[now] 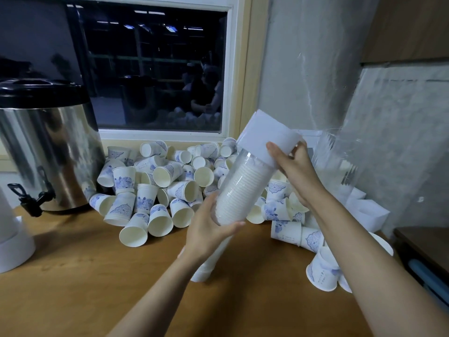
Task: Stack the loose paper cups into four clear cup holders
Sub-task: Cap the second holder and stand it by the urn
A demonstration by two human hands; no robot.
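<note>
Holding a clear cup holder [243, 161] tilted above the bench [73, 276], packed with stacked cups [239, 193]. At 6 o'clock, left hand [206, 234], grip wrapped round its lower end; at 1 o'clock, right hand [296, 166], grip closed on the white cap [264, 135]. Behind, from 9 to 3 o'clock, loose paper cups [155, 190] heaped on the bench.

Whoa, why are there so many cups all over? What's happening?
Someone is tidying paper cups into clear tubes. The left grip holds the lower part of a tilted clear cup holder packed with stacked cups, and the right grip holds it by its white end. Lots of loose cups lie in a heap on the wooden table, not yet stacked. Another clear holder is over by the wall on the right.
</note>
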